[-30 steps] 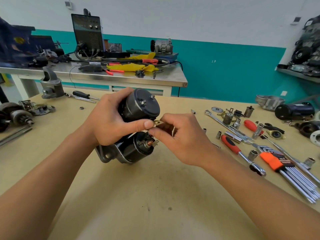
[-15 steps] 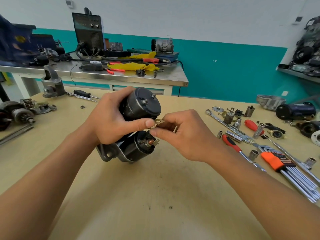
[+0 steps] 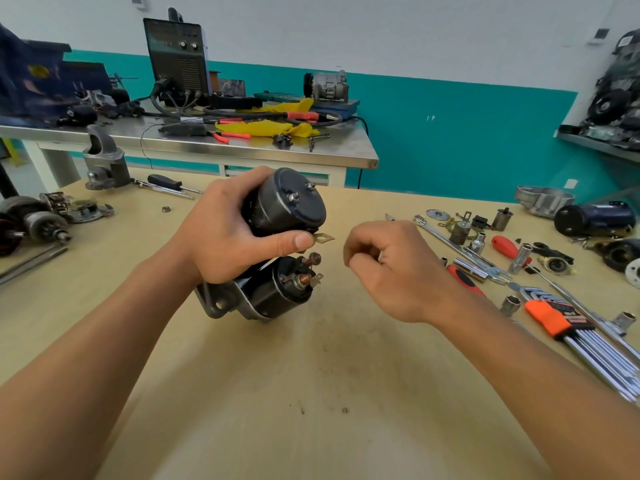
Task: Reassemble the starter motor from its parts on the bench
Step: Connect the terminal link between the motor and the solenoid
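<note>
1. Head view: the right hand (image 3: 391,268) was pinching the brass tab (image 3: 323,238) half a second ago. It has now drawn off to the right and hangs apart from it. Its fingers are curled in with the thumb against the forefinger, and nothing shows between them.
2. The left hand (image 3: 235,233) has not let go. Its fingers wrap the starter motor (image 3: 284,209), which is held tilted over the bench (image 3: 311,393) with its mounting bracket lowest. The thumb presses the root of the tab against the housing.
3. This probably means the tab is now set where it is wanted and the right hand is free to fetch a fastener. The tab stands just above the upper copper stud (image 3: 313,258), not on it, so that joint looks unfinished.
4. Counted on the motor:
   - one tab
   - two copper studs on the solenoid face
   - one flat spade terminal (image 3: 317,279)
   - two small studs on the end cap (image 3: 294,196)
5. Counted to the right on the bench:
   - two red-handled tools (image 3: 465,278)
   - one hex key set (image 3: 550,317) in an orange holder
   - one long spanner (image 3: 436,230)
   - at least four loose sockets (image 3: 509,304)
   - one dark blue housing (image 3: 594,218), farther back
6. Counted to the left:
   - one armature (image 3: 45,226)
   - one loose nut (image 3: 166,209)
   - one black-handled screwdriver (image 3: 164,181)
7. Counted farthest off, on the steel table (image 3: 346,157):
   - one welder (image 3: 176,60)
   - one yellow cloth (image 3: 263,128)
</note>
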A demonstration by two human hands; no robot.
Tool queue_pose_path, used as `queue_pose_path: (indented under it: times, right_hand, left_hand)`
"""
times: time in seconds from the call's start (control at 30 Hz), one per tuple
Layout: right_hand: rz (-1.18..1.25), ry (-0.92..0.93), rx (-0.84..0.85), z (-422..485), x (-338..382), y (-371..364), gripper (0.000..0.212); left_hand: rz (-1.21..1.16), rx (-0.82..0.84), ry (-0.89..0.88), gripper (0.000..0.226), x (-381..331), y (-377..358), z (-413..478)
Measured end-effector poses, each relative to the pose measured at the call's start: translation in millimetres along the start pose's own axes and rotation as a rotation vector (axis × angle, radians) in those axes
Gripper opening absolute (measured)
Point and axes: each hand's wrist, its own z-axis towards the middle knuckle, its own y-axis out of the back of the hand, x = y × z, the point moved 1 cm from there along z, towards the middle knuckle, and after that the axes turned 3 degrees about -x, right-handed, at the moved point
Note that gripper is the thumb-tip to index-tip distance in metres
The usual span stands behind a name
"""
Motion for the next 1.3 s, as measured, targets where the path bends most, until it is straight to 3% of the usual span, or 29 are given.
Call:
queue_pose_path:
  times: [0.1, 0.17, 0.23, 0.3, 0.37, 0.5, 0.63, 0.73, 0.87, 1.0, 1.13, 1.2, 1.3]
  right_hand:
    - [0.156, 0.041, 0.04, -6.2, 6.9, -0.3, 0.04]
    - [0.028, -0.004, 0.119, -6.6, 2.6, -3.3, 0.033]
    - [-0.084, -0.054, 0.092, -4.7, 0.8, -2.3, 0.026]
    - [0.072, -0.008, 0.055, -5.5, 7.7, -1.7, 0.027]
    - [0.166, 0.019, 0.089, -6.3, 12.2, -3.6, 0.041]
    - [-0.095, -0.062, 0.099, -2.7, 3.4, -5.1, 0.028]
    - [0.125, -0.014, 0.103, -5.7, 10.7, -6.2, 0.043]
    - [-0.079, -0.074, 0.095, -2.7, 7.0, -9.2, 0.034]
    - [0.107, -0.021, 0.116, -4.8, 13.0, -8.8, 0.039]
    - [-0.15, -0.087, 0.126, -2.1, 6.3, -10.8, 0.025]
    - [0.149, 0.002, 0.052, -3.6, 14.0, -6.3, 0.038]
    - [0.114, -0.006, 0.116, -4.1, 17.0, -9.3, 0.032]
    - [0.009, 0.004, 0.073, 2.1, 20.0, -12.4, 0.015]
  left_hand:
    - [0.004, 0.003, 0.006, 0.078, -0.5, -0.1, 0.0]
    - [0.01, 0.004, 0.018, 0.075, 0.8, -0.8, 0.2]
    - [0.012, 0.006, 0.023, 0.074, 0.7, -0.6, 0.1]
    - [0.005, 0.01, 0.011, 0.077, 0.0, -0.1, 0.4]
    - [-0.006, 0.011, 0.007, 0.072, 0.4, -1.0, 1.0]
    - [0.003, 0.004, -0.005, 0.072, -0.2, -1.2, 1.0]
    - [0.016, 0.012, -0.024, 0.073, -0.6, -1.0, 1.6]
    - [0.008, 0.006, -0.016, 0.075, -0.6, -1.3, 1.5]
    - [0.002, 0.009, -0.021, 0.07, -0.6, -1.3, 1.8]
    - [0.001, 0.011, -0.016, 0.071, -0.5, -1.6, 1.7]
    - [0.013, 0.012, -0.022, 0.069, -0.2, -1.2, 1.6]
    - [0.018, 0.018, -0.007, 0.063, 0.6, -1.7, 2.2]
    - [0.02, 0.021, -0.007, 0.061, 0.5, -1.6, 2.5]
